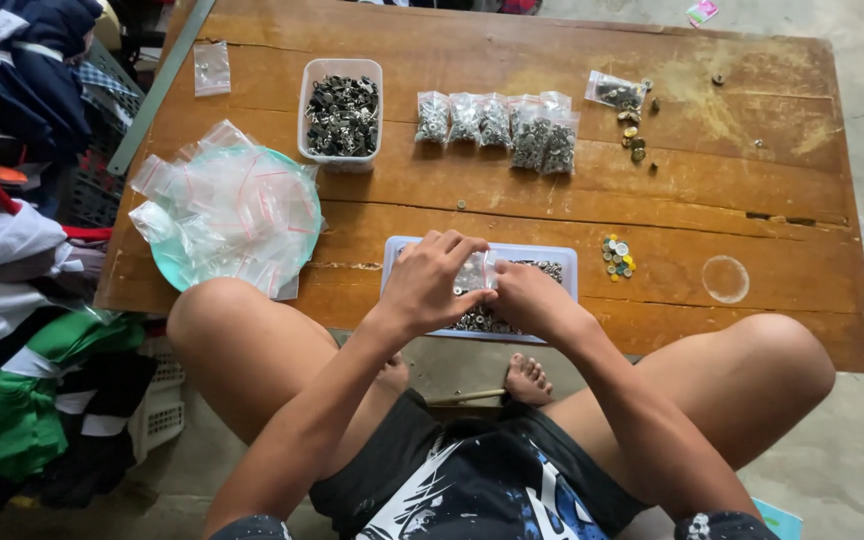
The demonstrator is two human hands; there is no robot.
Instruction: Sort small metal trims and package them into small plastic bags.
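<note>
Both my left hand (432,280) and right hand (527,295) pinch one small bag (472,272) over the tray (567,262) at 6 o'clock; I'd keep its mouth level so studs drop inside.

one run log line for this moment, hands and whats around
left hand: pinching small clear bag | right hand: same bag | under: tray of metal bits | nearby: filled bags

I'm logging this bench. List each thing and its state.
Left hand: pinching small clear bag.
Right hand: gripping same bag.
Small clear bag: held over tray.
Tray: holds metal parts.
White tub: full, uncovered.
Filled bags: lying in a row.
Empty bags: piled on plate.
</note>
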